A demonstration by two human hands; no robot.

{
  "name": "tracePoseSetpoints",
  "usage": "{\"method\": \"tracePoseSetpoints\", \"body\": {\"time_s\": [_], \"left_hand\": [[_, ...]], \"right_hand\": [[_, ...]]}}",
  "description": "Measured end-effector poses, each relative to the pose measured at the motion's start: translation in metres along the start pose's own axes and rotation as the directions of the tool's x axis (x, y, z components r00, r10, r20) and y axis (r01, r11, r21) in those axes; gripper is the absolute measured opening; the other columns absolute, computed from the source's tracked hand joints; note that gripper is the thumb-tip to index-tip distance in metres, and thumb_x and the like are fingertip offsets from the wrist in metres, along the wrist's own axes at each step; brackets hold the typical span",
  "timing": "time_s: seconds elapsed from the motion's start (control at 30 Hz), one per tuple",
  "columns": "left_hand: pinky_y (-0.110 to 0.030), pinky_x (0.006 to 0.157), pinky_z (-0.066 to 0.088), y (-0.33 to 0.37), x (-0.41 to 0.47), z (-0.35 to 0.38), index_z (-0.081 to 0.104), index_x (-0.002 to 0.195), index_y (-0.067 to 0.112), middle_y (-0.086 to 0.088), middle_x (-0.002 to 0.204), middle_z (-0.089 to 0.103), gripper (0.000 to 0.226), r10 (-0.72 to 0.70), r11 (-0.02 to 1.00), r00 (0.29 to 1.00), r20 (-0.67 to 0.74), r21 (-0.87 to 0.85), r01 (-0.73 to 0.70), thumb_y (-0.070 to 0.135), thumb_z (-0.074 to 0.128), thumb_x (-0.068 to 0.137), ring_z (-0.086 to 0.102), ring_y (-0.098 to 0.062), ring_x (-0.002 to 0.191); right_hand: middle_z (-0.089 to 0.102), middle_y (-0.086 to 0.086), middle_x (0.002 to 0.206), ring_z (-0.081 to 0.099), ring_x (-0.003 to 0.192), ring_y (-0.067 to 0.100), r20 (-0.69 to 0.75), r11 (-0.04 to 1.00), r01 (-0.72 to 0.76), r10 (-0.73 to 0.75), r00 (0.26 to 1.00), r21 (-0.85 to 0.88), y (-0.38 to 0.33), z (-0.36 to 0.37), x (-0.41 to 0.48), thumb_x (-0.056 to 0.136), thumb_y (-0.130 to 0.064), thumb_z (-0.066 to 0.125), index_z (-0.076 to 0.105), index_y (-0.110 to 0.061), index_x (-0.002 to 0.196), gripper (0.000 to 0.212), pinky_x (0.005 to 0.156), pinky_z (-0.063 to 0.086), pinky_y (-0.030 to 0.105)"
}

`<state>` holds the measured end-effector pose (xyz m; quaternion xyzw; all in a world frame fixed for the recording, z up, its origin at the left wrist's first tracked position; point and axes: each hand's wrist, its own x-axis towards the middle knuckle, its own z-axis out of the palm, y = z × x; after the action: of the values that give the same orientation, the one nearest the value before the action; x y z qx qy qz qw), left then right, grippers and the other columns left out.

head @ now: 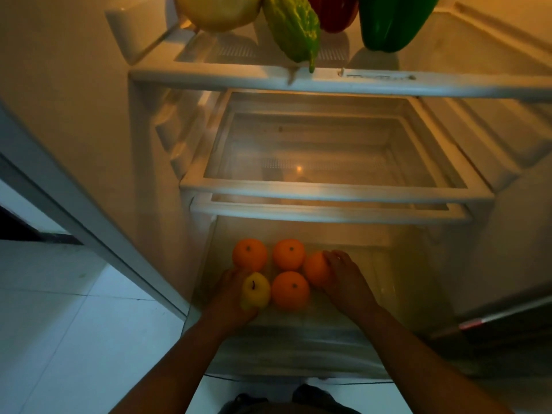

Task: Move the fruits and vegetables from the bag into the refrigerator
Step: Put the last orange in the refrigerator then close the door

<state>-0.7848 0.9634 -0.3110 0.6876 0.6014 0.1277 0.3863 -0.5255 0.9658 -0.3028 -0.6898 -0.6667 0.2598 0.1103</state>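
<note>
Both my hands reach into the bottom drawer (388,264) of the open refrigerator. My left hand (230,300) holds a yellow pear (255,289) at the drawer's front left. My right hand (343,282) grips an orange (316,268) on the right of the group. Three more oranges lie loose in the drawer: one at the back left (250,253), one at the back middle (289,253), one in front (290,290). The bag is out of view.
On the top glass shelf (328,82) lie a yellow fruit (218,10), a bumpy green gourd (292,28), a red pepper (334,10) and a green pepper (391,22). The middle shelf (334,192) holds nothing. White floor tiles (74,324) lie at the left.
</note>
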Motion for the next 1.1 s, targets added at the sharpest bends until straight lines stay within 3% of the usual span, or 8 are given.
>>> {"method": "tracePoseSetpoints", "body": {"time_s": [0.1, 0.23, 0.37, 0.5, 0.67, 0.83, 0.97, 1.1], "left_hand": [[-0.028, 0.080, 0.044, 0.013, -0.003, -0.004, 0.053, 0.108, 0.011, 0.001, 0.108, 0.048, 0.042, 0.021, 1.000, 1.000, -0.019, 0.013, -0.021, 0.031, 0.069, 0.074, 0.049, -0.019, 0.098], [-0.027, 0.088, 0.037, 0.022, -0.006, -0.012, 0.038, 0.132, 0.015, -0.005, 0.124, 0.041, 0.063, 0.076, 0.992, 0.996, -0.040, 0.107, -0.071, 0.029, 0.069, 0.079, 0.043, -0.023, 0.114], [-0.022, 0.083, 0.031, 0.030, -0.015, -0.020, 0.038, 0.134, 0.021, -0.002, 0.134, 0.040, 0.062, 0.214, 0.971, 0.976, -0.044, 0.120, -0.207, 0.032, 0.068, 0.080, 0.043, -0.019, 0.116], [-0.022, 0.080, 0.034, 0.038, -0.028, -0.014, 0.045, 0.127, 0.029, 0.008, 0.118, 0.046, 0.058, 0.288, 0.956, 0.957, 0.019, 0.057, -0.289, 0.048, 0.056, 0.073, 0.046, -0.009, 0.106], [0.002, 0.078, 0.028, 0.049, -0.052, -0.003, 0.053, 0.118, 0.030, 0.019, 0.113, 0.048, 0.041, 0.386, 0.919, 0.920, 0.071, 0.060, -0.390, 0.048, 0.054, 0.082, 0.043, 0.006, 0.101], [-0.007, 0.077, 0.036, 0.050, -0.080, 0.002, 0.056, 0.116, 0.032, 0.013, 0.115, 0.058, 0.027, 0.387, 0.905, 0.915, 0.113, 0.142, -0.400, 0.041, 0.048, 0.092, 0.049, 0.005, 0.099], [-0.017, 0.079, 0.042, 0.048, -0.105, 0.004, 0.056, 0.116, 0.030, 0.010, 0.113, 0.060, 0.033, 0.338, 0.909, 0.938, 0.075, 0.233, -0.346, 0.047, 0.039, 0.093, 0.054, -0.001, 0.098], [-0.037, 0.095, 0.042, 0.041, -0.127, 0.017, 0.051, 0.123, 0.030, 0.007, 0.121, 0.059, 0.055, 0.362, 0.849, 0.932, 0.021, 0.406, -0.339, 0.055, 0.023, 0.082, 0.055, -0.014, 0.110]], "right_hand": [[0.029, 0.017, 0.150, 0.031, 0.136, 0.031, 0.016, 0.999, 0.015, -0.014, 1.000, -0.031, 0.001, 0.001, 0.002, 0.082, -0.043, 0.053, 0.034, -0.011, 0.142, 0.071, 0.109, 0.026, 0.034], [0.025, 0.015, 0.152, 0.033, 0.135, 0.031, -0.028, 0.998, 0.040, -0.041, 0.999, -0.042, -0.001, -0.008, -0.002, 0.083, -0.030, 0.067, 0.034, -0.014, 0.142, 0.070, 0.106, 0.030, 0.033], [0.032, 0.015, 0.148, 0.036, 0.134, 0.029, -0.120, 0.999, 0.047, -0.046, 0.992, 0.007, -0.007, -0.021, -0.023, 0.079, -0.026, 0.072, 0.039, -0.011, 0.139, 0.070, 0.107, 0.029, 0.032], [0.041, 0.009, 0.144, 0.038, 0.132, 0.023, -0.178, 0.998, 0.050, -0.041, 0.983, 0.046, -0.014, -0.022, -0.061, 0.080, -0.031, 0.070, 0.041, -0.014, 0.137, 0.066, 0.103, 0.028, 0.025], [0.042, 0.000, 0.142, 0.042, 0.127, 0.014, -0.187, 0.997, 0.065, -0.058, 0.981, 0.029, -0.018, -0.018, -0.101, 0.088, -0.034, 0.060, 0.042, -0.019, 0.136, 0.054, 0.098, 0.027, 0.015], [0.051, -0.004, 0.131, 0.055, 0.111, 0.012, -0.147, 0.983, 0.182, -0.177, 0.973, 0.018, -0.022, -0.009, -0.129, 0.092, -0.036, 0.052, 0.051, -0.024, 0.128, 0.037, 0.086, 0.040, 0.018], [0.056, -0.005, 0.126, 0.055, 0.109, 0.013, -0.114, 0.968, 0.248, -0.252, 0.961, -0.044, -0.018, -0.006, -0.154, 0.089, -0.050, 0.036, 0.053, -0.024, 0.126, 0.049, 0.087, 0.042, 0.021], [0.064, -0.003, 0.115, 0.063, 0.098, 0.016, -0.159, 0.921, 0.317, -0.356, 0.921, -0.229, -0.004, -0.002, -0.181, 0.081, -0.043, 0.053, 0.055, -0.024, 0.119, 0.043, 0.086, 0.049, 0.029]]}}
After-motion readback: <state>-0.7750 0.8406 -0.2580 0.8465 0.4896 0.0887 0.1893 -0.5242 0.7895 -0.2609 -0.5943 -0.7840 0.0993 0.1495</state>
